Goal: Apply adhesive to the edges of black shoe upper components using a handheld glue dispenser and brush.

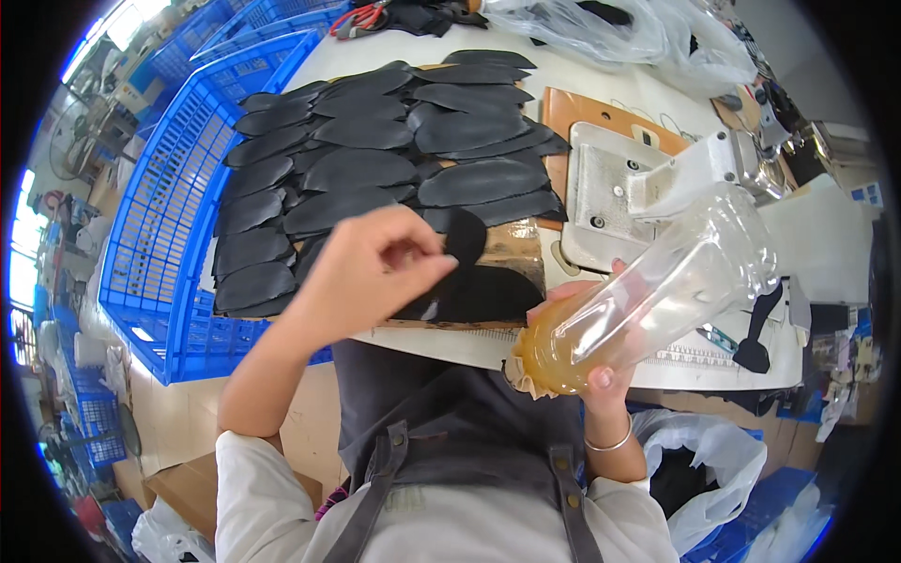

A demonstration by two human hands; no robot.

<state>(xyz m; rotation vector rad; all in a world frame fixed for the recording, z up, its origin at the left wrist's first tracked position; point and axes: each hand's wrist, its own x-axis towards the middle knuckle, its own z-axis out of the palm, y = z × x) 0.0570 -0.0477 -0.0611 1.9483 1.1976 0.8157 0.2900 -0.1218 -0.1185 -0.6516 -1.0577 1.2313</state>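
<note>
My left hand [375, 267] is closed in a pinch at the edge of a black rounded piece [468, 235], which stands up above the cardboard. Another flat black piece [502, 293] lies just below it, partly hidden by that hand. My right hand [615, 375] is wrapped round a clear plastic bottle [657, 281], tilted with its base up to the right. Yellowish liquid [563, 347] has gathered at its lower end, where a crinkled tan edge [527, 368] shows. Rows of black leaf-shaped pieces [361, 169] overlap on the cardboard [514, 246].
A blue plastic crate [174, 188] stands at the left. On the right are a sewing machine [680, 178], a narrow black piece [755, 338] and a blue-green cutter [718, 338]. Clear plastic bags [629, 38] and red-handled scissors [361, 19] lie at the far edge.
</note>
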